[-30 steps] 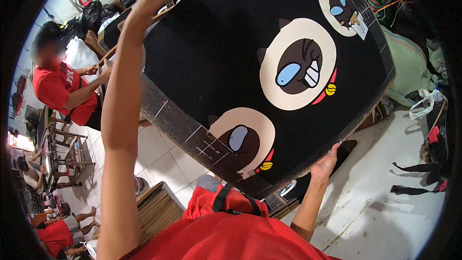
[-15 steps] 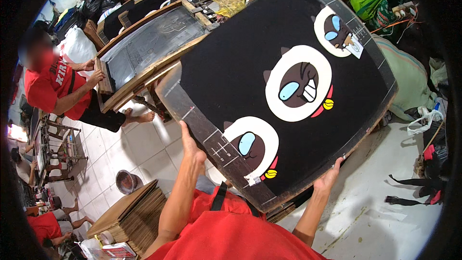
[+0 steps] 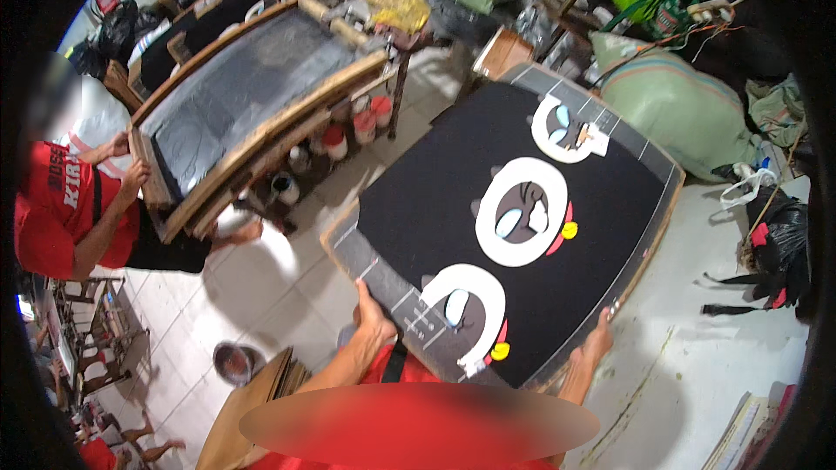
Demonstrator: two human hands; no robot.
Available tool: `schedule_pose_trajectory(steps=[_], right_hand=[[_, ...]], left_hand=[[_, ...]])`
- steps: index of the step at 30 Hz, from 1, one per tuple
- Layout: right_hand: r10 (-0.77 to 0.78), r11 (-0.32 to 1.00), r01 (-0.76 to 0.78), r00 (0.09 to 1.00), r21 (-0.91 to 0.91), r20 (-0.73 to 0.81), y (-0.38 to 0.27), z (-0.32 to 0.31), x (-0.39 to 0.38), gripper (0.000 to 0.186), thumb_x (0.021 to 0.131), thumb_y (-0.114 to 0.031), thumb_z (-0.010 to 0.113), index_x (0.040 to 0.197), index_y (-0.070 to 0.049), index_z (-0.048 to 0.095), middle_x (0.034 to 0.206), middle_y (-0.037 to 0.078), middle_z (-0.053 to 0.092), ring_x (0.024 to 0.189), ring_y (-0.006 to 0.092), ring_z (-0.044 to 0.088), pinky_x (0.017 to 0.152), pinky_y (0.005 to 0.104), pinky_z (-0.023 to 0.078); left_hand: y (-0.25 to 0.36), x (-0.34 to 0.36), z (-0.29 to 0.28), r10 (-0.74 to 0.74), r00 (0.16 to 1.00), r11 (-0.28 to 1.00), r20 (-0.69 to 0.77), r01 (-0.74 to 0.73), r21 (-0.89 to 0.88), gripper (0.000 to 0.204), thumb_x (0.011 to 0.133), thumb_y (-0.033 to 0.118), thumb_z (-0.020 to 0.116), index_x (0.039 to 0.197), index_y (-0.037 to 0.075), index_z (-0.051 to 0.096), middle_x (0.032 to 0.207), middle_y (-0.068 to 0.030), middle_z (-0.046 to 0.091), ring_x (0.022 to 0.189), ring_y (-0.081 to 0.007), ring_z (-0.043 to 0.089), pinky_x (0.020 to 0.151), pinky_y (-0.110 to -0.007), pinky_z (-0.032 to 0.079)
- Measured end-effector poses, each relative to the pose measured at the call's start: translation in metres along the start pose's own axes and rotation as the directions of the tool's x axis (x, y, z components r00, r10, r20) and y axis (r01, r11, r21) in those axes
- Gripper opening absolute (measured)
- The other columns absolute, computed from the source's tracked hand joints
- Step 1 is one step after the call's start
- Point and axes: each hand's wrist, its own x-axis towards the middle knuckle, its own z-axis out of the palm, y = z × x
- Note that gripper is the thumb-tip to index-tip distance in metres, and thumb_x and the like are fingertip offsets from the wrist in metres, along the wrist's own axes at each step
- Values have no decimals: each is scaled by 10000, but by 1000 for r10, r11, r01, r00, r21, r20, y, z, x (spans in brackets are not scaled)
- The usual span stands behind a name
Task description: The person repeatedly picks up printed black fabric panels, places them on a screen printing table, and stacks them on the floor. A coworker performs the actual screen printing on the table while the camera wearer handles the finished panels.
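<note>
Between the two bare hands, over the floor: one dark printing board (image 3: 390, 289), tilted, near corner toward the wearer's body. Surface: black fabric panel (image 3: 418, 176) bearing three cartoon cat faces (image 3: 489, 211), their row running from lower left to upper right; long axis of the board uncertain through the fisheye bend. Left hand (image 3: 373, 324): at the lower-left edge, beside the marked border; thumb over the top, edge pinched, remaining fingers hidden underneath. Right hand (image 3: 596, 346): at the lower-right edge; thumb against the rim, edge gripped, fingers beneath unseen. Board extends forward from both. Further left, well apart: wood-framed printing screen (image 3: 252, 78), held by a co-worker (image 3: 65, 209); left hand nearer to it.
</note>
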Motion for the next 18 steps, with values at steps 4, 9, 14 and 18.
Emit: schedule_pose_trajectory(steps=[4, 9, 14, 18], right_hand=[[5, 999, -8, 998, -46, -59, 1, -1, -8, 618, 843, -392, 629, 1174, 119, 522, 1175, 186, 553, 1066, 255, 504, 947, 377, 358], [48, 998, -45, 996, 35, -79, -2, -1, -7, 631, 876, -425, 582, 1168, 130, 513, 1117, 160, 548, 1005, 233, 493, 917, 367, 367], [52, 983, -60, 997, 173, 49, 4, -9, 4, 590, 910, -407, 537, 1171, 122, 514, 1108, 145, 548, 1010, 227, 490, 923, 363, 362], [81, 964, -115, 985, 238, 151, 15, -19, 16, 603, 914, -411, 526, 1201, 119, 495, 1181, 156, 530, 1059, 234, 484, 954, 359, 346]], left_hand=[[3, 0, -8, -67, 997, 998, -33, 67, 5, 931, 770, 800, 266, 1414, 129, 300, 1450, -146, 303, 1326, -367, 271, 1040, -628, 132], [1, 12, -10, -81, 994, 996, 76, 83, -18, 927, 776, 797, 260, 1412, 125, 306, 1456, -135, 296, 1334, -364, 260, 1056, -604, 138], [45, -16, 4, 571, 790, 571, -223, -187, 800, 507, 847, 366, 591, 1250, 71, 507, 1120, -159, 598, 1008, -294, 576, 859, -457, 445], [61, -30, 159, 616, 567, 58, 547, -725, 686, 569, 778, 241, 639, 1303, 95, 477, 1063, -157, 614, 888, -235, 613, 806, -334, 470]])
